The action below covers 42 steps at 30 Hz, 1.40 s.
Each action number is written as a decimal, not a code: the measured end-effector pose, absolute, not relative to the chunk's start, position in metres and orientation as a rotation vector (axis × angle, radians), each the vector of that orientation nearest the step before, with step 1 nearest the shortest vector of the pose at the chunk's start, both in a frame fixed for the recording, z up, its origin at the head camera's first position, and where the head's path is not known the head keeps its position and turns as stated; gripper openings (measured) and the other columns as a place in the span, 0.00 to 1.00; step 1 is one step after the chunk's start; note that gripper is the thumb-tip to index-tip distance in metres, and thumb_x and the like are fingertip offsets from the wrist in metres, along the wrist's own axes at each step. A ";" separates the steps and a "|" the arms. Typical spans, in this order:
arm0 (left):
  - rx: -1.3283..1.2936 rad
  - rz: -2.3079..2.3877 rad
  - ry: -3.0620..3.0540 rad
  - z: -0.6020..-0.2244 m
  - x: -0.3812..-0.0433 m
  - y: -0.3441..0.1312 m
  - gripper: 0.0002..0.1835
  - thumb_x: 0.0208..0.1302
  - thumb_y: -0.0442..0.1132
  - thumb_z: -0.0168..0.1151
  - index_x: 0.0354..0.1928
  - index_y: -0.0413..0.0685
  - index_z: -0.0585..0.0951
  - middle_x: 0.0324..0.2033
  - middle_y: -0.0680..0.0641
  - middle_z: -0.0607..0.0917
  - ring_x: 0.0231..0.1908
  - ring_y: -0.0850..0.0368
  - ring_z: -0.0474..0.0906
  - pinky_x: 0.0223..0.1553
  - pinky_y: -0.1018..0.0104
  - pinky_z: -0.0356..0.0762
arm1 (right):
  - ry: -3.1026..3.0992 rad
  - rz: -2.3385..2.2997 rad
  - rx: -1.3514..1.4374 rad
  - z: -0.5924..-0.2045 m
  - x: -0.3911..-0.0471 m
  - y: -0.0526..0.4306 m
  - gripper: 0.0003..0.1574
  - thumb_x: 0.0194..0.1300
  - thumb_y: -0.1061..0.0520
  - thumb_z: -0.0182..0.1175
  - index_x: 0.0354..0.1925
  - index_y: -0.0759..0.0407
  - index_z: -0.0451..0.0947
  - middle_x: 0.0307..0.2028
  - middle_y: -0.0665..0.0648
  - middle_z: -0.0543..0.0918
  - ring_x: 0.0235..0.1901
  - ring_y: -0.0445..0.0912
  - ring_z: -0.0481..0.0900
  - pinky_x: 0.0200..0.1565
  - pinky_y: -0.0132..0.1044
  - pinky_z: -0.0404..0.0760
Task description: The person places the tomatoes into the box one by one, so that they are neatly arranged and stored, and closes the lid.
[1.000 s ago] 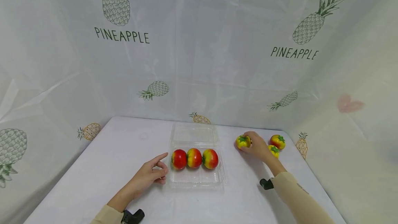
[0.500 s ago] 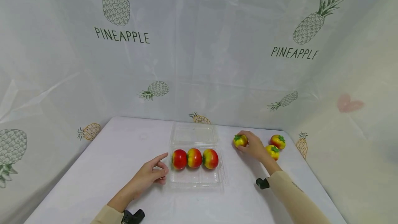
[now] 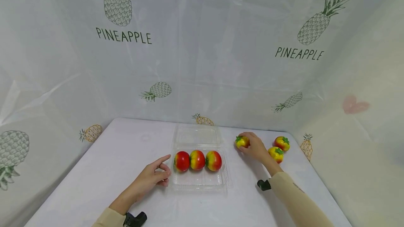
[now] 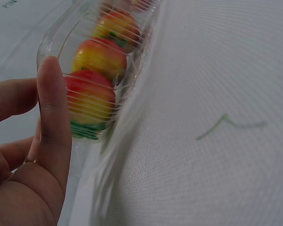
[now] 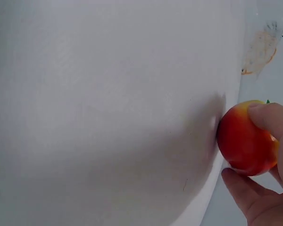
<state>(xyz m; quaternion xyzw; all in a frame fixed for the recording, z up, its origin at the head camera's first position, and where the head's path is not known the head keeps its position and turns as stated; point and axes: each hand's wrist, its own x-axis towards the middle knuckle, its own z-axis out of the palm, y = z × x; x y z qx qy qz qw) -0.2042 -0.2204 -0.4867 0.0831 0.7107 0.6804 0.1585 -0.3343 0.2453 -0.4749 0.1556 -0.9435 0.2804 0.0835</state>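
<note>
My right hand grips a red-and-yellow persimmon with a green leafy top, right of the clear plastic box. In the right wrist view, thumb and fingers hold this persimmon from two sides, close over the white tabletop. My left hand lies at the box's left edge, index finger pointing forward and thumb right at the wall. The clear plastic box stands with its lid folded back. Three persimmons sit in a row in its back half; the left wrist view shows a nearer persimmon through the ribbed wall.
Two more persimmons lie at the back right, a redder persimmon behind a yellower persimmon. The box lid reaches toward the back edge of the white table. A pineapple-print curtain hangs behind and at the sides.
My right hand has moved a little left with the persimmon, away from the two at the back right, uncovering more of the yellower one. My left hand and the box have stayed put.
</note>
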 end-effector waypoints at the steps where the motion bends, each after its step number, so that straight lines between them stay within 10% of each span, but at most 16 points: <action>1: 0.235 1.946 2.031 -0.487 -0.204 -0.220 0.41 0.75 0.36 0.67 0.83 0.40 0.59 0.49 0.40 0.76 0.38 0.52 0.82 0.42 0.62 0.90 | -2.814 0.837 0.464 -0.475 -0.334 0.245 0.32 0.66 0.59 0.75 0.66 0.58 0.78 0.69 0.66 0.74 0.64 0.63 0.76 0.68 0.64 0.75; 42: 0.248 1.945 2.035 -0.489 -0.205 -0.221 0.41 0.75 0.35 0.66 0.83 0.39 0.58 0.49 0.40 0.76 0.38 0.53 0.82 0.42 0.62 0.90 | -2.883 0.894 0.627 -0.457 -0.306 0.255 0.26 0.67 0.59 0.75 0.61 0.49 0.81 0.60 0.59 0.76 0.55 0.53 0.77 0.58 0.51 0.87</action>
